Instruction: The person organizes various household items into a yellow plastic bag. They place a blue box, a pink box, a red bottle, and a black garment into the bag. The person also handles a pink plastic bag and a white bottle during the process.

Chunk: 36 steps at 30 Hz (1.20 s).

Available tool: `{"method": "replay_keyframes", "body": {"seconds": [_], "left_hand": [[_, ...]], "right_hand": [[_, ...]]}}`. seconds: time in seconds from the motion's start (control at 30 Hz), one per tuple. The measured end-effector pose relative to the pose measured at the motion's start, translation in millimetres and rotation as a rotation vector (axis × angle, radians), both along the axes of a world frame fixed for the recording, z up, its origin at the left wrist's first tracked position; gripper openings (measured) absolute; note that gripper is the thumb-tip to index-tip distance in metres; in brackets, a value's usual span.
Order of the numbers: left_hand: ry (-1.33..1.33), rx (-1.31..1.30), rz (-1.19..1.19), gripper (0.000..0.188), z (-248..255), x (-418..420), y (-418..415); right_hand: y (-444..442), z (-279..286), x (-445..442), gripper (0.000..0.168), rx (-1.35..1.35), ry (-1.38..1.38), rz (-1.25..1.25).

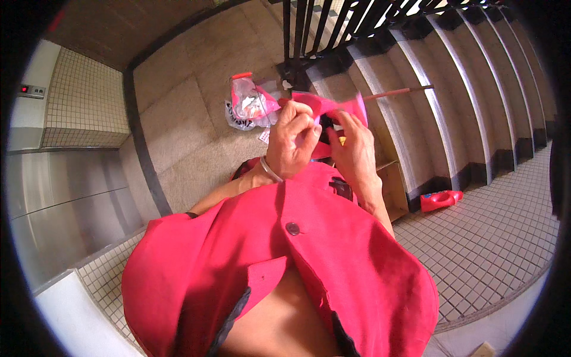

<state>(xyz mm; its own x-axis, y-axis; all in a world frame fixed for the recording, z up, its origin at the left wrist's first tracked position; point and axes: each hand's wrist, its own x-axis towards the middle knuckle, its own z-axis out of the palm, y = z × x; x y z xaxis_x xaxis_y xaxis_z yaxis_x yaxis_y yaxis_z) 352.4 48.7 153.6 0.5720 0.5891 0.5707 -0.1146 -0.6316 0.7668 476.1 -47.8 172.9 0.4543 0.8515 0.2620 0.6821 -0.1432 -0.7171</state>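
My left hand [294, 138], with a pale bracelet [270, 170] at the wrist, has its fingers curled at the edge of a pink plastic bag [326, 105]. My right hand [355, 143] bends its fingers over the bag's other side, thumb and fingertips close to it. Dark, white and yellow items show between the hands; what they are is unclear. A long thin reddish stick [387, 94] points right from behind the bag. Left of the hands, a clear plastic bag [243, 118] with pink and white contents rests on the floor.
Steps [412, 111] with metal edges fill the right, below a black railing [308, 31]. A red plastic jug [439, 201] lies on the tiled floor beside an open cardboard box [392, 189]. Metal doors [71, 192] and a tiled wall [87, 96] stand at left.
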Motion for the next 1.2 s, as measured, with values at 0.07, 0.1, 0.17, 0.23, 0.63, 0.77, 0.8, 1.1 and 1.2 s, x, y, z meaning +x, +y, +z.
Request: {"method": "replay_keyframes", "body": {"seconds": [0.07,0.1,0.17,0.23,0.63,0.77,0.8,1.1,1.2], "left_hand": [[-0.006,-0.002,-0.093,0.009,0.2,0.9,-3.1],[-0.008,0.013,-0.133,0.010,-3.3,1.7,-3.1],[-0.008,-0.010,-0.188,0.011,-4.0,0.9,-2.8],[0.002,-0.012,-0.233,0.011,-6.2,-2.5,1.1],[-0.134,-1.435,-0.271,0.029,-78.8,-23.0,28.2],[-0.273,-1.547,-0.179,0.022,-93.4,-26.2,45.7],[-0.301,-1.613,-0.206,0.023,-94.4,-25.7,53.0],[-0.389,-1.676,-0.288,0.036,-104.7,-29.5,78.1],[-0.405,-1.719,-0.243,0.041,-92.0,-26.9,78.7]], "right_hand": [[-0.5,-19.5,7.1,0.025,-0.181,0.078,0.012],[1.3,-26.1,7.1,0.027,-0.301,0.151,-0.020],[3.0,-39.5,-1.0,0.033,-0.167,0.249,-0.049],[2.6,-58.7,-5.1,0.032,-0.113,0.386,0.034],[-7.4,-45.3,-5.1,0.035,0.152,1.074,0.095],[-22.1,-31.5,14.2,0.037,0.327,1.242,-0.010],[-24.0,-31.3,19.6,0.037,0.395,1.315,-0.056],[-32.7,-32.6,28.8,0.037,0.575,1.655,0.123],[-32.6,-31.2,27.5,0.037,0.617,1.734,0.105]]}}
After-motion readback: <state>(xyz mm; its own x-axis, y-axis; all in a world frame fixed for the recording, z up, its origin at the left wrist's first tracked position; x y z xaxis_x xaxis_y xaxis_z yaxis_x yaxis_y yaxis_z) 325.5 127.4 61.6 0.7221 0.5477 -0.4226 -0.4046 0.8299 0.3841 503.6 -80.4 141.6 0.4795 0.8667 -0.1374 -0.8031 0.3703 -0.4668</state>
